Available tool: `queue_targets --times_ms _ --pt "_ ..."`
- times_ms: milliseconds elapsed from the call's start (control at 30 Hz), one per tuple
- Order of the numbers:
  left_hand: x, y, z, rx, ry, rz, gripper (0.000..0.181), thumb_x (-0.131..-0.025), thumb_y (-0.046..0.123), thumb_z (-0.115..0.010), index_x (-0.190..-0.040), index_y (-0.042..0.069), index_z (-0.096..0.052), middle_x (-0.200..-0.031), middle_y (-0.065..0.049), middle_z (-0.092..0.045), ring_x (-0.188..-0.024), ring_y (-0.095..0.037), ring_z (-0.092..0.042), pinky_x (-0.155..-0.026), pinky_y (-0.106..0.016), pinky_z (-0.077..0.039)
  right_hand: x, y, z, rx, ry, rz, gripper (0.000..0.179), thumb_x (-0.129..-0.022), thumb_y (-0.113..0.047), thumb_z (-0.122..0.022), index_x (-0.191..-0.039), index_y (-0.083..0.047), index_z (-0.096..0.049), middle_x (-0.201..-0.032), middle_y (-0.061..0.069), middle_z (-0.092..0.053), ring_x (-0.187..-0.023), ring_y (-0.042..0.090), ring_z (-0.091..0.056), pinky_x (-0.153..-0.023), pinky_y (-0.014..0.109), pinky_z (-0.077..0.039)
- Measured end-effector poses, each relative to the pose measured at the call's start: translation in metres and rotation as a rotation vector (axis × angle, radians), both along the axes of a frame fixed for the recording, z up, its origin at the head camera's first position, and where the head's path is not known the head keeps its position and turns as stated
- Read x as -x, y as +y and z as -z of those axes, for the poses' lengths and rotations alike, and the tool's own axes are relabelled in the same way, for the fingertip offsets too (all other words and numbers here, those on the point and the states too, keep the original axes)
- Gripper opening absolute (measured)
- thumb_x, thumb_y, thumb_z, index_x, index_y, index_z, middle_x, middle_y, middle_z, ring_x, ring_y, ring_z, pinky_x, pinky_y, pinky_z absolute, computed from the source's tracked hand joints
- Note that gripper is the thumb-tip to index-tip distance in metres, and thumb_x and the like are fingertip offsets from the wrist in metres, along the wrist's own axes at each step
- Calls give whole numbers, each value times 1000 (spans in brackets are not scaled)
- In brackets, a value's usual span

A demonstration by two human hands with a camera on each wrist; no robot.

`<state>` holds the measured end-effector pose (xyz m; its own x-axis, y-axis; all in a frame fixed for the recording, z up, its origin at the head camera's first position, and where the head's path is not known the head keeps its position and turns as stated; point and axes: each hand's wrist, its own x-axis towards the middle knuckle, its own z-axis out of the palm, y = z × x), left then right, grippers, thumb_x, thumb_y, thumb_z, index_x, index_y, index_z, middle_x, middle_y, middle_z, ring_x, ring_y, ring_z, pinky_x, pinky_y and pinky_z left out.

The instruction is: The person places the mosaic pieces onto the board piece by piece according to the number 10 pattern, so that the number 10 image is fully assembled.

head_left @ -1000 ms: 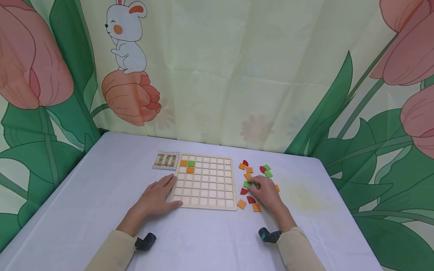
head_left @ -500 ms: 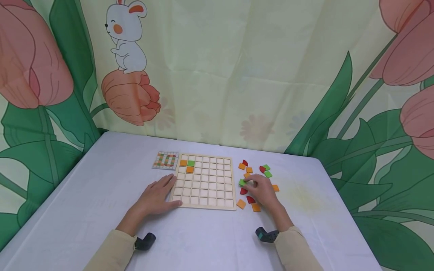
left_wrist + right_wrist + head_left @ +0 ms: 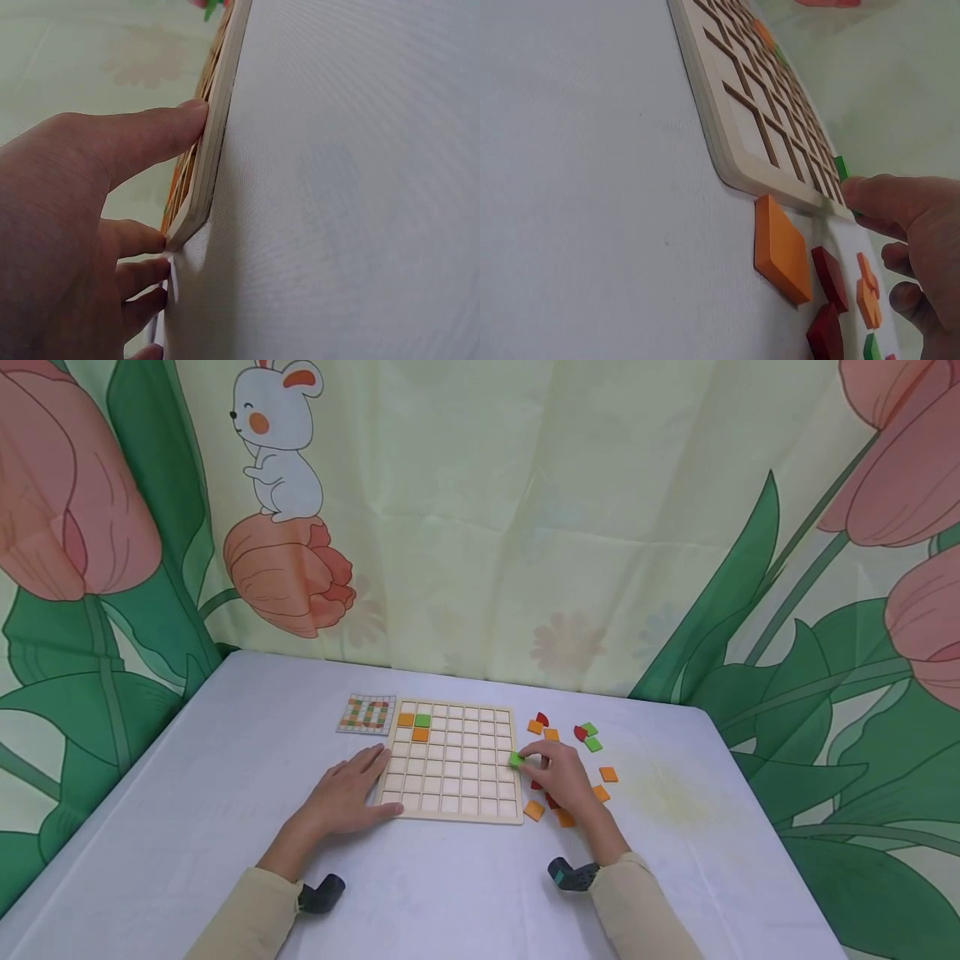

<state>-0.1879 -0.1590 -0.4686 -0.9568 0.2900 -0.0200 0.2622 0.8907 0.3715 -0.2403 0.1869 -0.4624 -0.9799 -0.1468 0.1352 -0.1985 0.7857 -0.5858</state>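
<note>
A wooden grid board (image 3: 461,772) lies flat on the table. Two orange square tiles and one green tile (image 3: 423,721) sit in cells near its upper left corner. My left hand (image 3: 345,797) rests against the board's left side, fingers extended. Its thumb touches the near edge, as the left wrist view shows. Between thumb and fingertips, my right hand (image 3: 560,774) pinches a green square tile (image 3: 516,759) at the board's right edge. In the right wrist view the thumb covers most of this tile.
A patterned card (image 3: 367,715) lies at the board's upper left. To the right are scattered tiles: several orange squares (image 3: 534,811), red quarter-circles (image 3: 542,720) and green squares (image 3: 593,744). Some lie partly behind the right hand. A printed curtain (image 3: 465,527) hangs behind the white table (image 3: 225,760).
My right hand has picked up the green tile from among the loose tiles and moved left to the board's right edge. The left hand has stayed in place.
</note>
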Motion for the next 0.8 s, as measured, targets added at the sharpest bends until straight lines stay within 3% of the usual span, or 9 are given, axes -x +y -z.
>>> queue_targets --times_ms 433,800 --pt "1 0 0 -1 -13 -8 90 -84 56 -64 -151 5 -30 -158 -17 -28 -145 -36 -28 -114 -61 -25 4 -28 -3 38 16 -59 15 -84 -21 -76 -99 -20 -76 -96 -3 -70 -72 14 -50 -59 22 -41" --pt "0 0 0 7 -16 -4 91 -84 57 -64 -152 6 -30 -158 -15 -27 -145 -35 -28 -115 -60 -25 7 -47 1 54 24 -108 15 -83 -21 -77 -98 -19 -77 -96 -2 -68 -65 12 -49 -55 21 -38"
